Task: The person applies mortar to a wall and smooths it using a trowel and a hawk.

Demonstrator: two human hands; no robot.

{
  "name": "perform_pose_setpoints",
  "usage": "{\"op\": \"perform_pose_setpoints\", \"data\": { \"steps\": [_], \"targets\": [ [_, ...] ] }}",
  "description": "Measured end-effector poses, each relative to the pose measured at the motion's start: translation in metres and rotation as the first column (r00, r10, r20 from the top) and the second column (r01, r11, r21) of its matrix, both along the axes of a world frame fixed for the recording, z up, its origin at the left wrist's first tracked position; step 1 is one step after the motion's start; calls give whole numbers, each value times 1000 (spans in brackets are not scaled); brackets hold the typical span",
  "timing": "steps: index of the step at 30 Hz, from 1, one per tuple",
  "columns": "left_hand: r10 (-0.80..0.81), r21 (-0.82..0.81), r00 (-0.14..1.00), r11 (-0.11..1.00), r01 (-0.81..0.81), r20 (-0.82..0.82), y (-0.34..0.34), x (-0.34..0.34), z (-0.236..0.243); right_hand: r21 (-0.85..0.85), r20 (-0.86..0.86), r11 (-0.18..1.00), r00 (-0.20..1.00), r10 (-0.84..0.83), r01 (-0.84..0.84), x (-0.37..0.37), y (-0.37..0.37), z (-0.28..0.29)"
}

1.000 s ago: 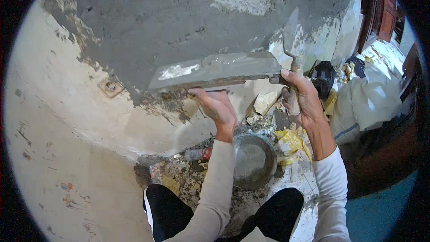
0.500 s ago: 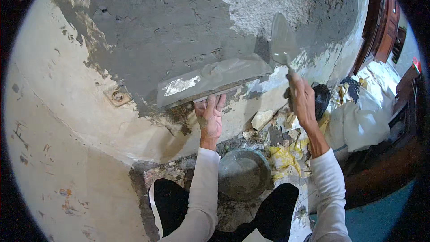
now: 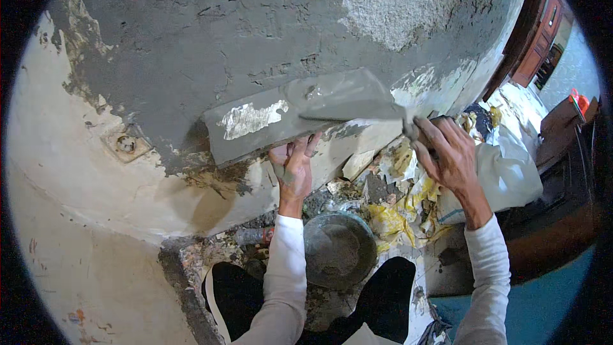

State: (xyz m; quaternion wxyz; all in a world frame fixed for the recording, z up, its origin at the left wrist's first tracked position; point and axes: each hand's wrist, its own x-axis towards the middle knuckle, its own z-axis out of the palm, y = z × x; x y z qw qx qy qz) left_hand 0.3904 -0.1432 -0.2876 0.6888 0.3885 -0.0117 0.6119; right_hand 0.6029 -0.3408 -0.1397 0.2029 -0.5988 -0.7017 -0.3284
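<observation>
My left hand (image 3: 294, 169) grips a long rectangular plastering trowel (image 3: 230, 148) from beneath. Its broad face is turned up, coated in wet grey mortar (image 3: 332, 86) toward the right end, with a shiny bare patch at the left. In my right hand (image 3: 450, 153) is a small trowel (image 3: 351, 112), its leaf-shaped blade pointing left and lying against the mortar on the larger tool. Both tools are in front of the wall's grey mortar coat (image 3: 179, 45). The handle under the plastering trowel is mostly hidden by my left fingers.
A round basin (image 3: 371, 239) with grey mix stands on the floor between my knees. Yellow and white scraps (image 3: 393, 220) and a whitish plastic bag (image 3: 507, 176) lie to its right. A socket box (image 3: 126, 145) sits in the wall, left. Dark wooden furniture (image 3: 543, 243) is at right.
The small trowel has swung from pointing up, beside the plastering trowel, down to the left onto its mortar. My right hand has turned with it. The view has shifted slightly.
</observation>
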Motion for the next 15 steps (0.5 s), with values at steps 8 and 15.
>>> {"op": "perform_pose_setpoints", "data": {
  "steps": [8,15],
  "targets": [
    [5,-84,1000,996,-4,20,-2,-1,1,13,-107,1000,994,16,-14,24,73,27],
    [21,-159,996,987,-7,89,-3,6,-7,-288,-84,957,996,1,-26,43,97,100]
  ]
}}
